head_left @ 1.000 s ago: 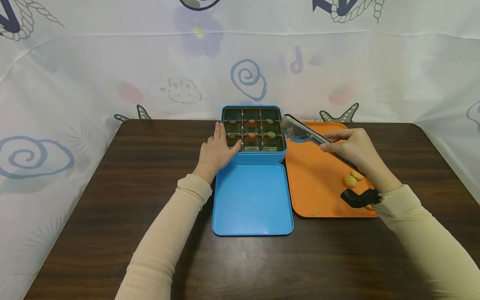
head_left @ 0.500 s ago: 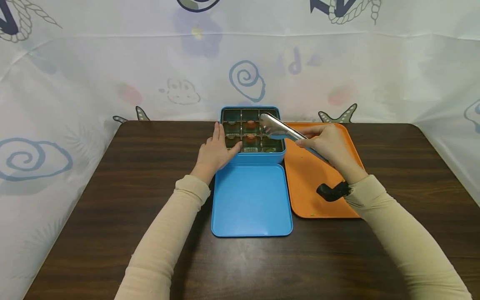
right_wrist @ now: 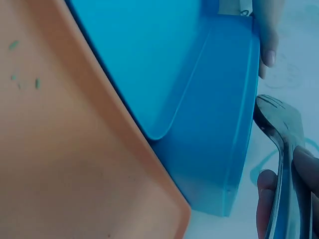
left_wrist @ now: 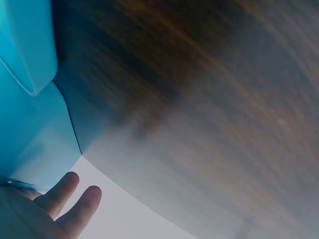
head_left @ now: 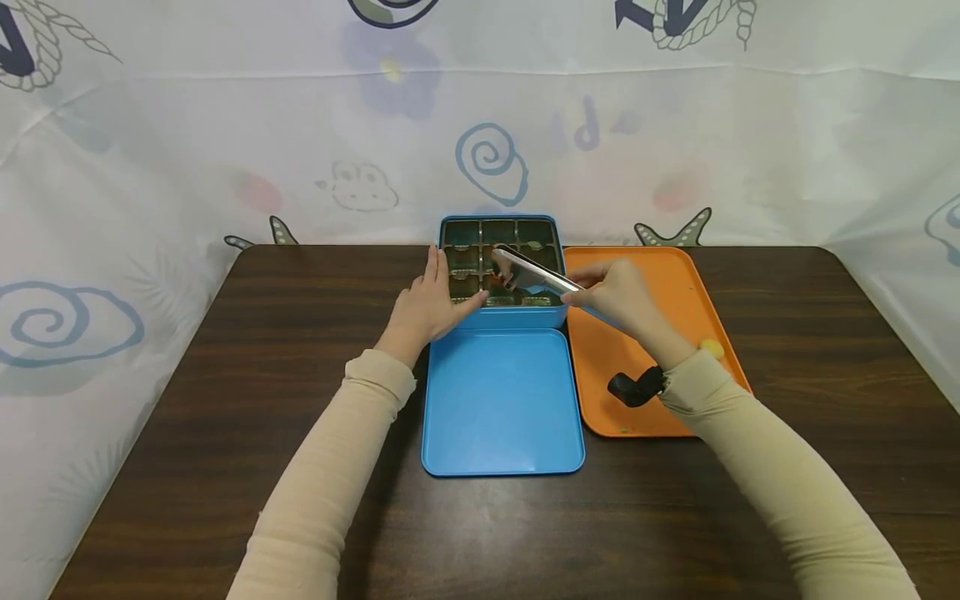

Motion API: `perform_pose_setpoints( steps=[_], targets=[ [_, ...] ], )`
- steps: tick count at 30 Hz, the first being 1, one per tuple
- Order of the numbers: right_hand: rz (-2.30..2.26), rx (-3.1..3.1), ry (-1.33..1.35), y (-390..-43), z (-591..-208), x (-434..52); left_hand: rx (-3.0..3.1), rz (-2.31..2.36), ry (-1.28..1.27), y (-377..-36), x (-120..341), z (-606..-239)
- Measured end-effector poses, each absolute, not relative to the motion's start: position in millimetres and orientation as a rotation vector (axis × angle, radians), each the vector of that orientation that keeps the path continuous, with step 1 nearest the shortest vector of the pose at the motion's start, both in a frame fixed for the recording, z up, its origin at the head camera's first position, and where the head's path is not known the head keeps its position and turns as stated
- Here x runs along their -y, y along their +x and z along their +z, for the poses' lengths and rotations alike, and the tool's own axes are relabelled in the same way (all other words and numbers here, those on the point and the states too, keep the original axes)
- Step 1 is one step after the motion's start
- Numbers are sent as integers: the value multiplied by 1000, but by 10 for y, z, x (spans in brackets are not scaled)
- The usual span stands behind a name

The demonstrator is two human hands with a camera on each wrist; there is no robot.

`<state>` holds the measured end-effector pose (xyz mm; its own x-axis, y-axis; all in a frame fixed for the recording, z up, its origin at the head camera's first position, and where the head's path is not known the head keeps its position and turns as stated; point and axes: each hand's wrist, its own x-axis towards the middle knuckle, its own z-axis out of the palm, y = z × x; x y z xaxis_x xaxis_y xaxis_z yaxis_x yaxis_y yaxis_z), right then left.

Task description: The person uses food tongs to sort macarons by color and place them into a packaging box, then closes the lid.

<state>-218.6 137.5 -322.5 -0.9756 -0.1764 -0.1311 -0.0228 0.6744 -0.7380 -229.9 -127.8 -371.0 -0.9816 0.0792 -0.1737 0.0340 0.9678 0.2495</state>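
My right hand (head_left: 618, 292) holds metal tongs (head_left: 538, 275), pinched between thumb and fingers. Their head is over the middle column of the blue lunch box (head_left: 517, 317), which is split into small dark compartments. Whether the tongs grip anything cannot be told. A pale green piece (head_left: 535, 246) shows in the right column. The left hand (head_left: 429, 302) rests against the box's left side, fingers straight, thumb spread onto the front rim. In the right wrist view the tongs' head (right_wrist: 281, 117) appears beside the box's rim, with left fingertips (right_wrist: 269, 57) beyond it.
A flat blue lid (head_left: 502, 404) lies in front of the box. To the right is an orange tray (head_left: 600, 383) with a yellow round piece (head_left: 712, 347) partly behind the right forearm, and small green crumbs (right_wrist: 37, 83). A printed white cloth (head_left: 420, 100) hangs behind the table.
My right hand has carried the tongs left from above the tray's back edge to over the middle of the box. The left hand has stayed at the box's left side.
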Motion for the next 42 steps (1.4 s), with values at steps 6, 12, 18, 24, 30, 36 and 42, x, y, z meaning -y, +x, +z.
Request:
perform_pose_setpoints(
  steps=[6, 12, 18, 24, 30, 36, 42],
  targets=[
    [-1158, -2687, -172, -2189, -3245, -1347, -2927, 369, 93, -2290, 1282, -3708],
    [-1186, -2629, -161, -2194, -3239, -1368, -2912, 357, 120, -2289, 1297, -3691],
    [-1209, -2595, -136, -2188, -3204, -1438, -2876, 358, 124, -2303, 1331, -3671],
    [-1220, -2661, -278, -2137, -3161, -1615, -2839, 485, 108, -2314, 1344, -3664],
    [-1158, -2765, -355, -2076, -3091, -1915, -2801, 526, 89, -2298, 1344, -3626],
    [-1075, -2761, -280, -2007, -3070, -2292, -2790, 531, 75, -2275, 1333, -3610],
    [-953, -2756, -199, -1926, -3078, -2641, -2784, 544, 72, -2264, 1336, -3609]
  ],
)
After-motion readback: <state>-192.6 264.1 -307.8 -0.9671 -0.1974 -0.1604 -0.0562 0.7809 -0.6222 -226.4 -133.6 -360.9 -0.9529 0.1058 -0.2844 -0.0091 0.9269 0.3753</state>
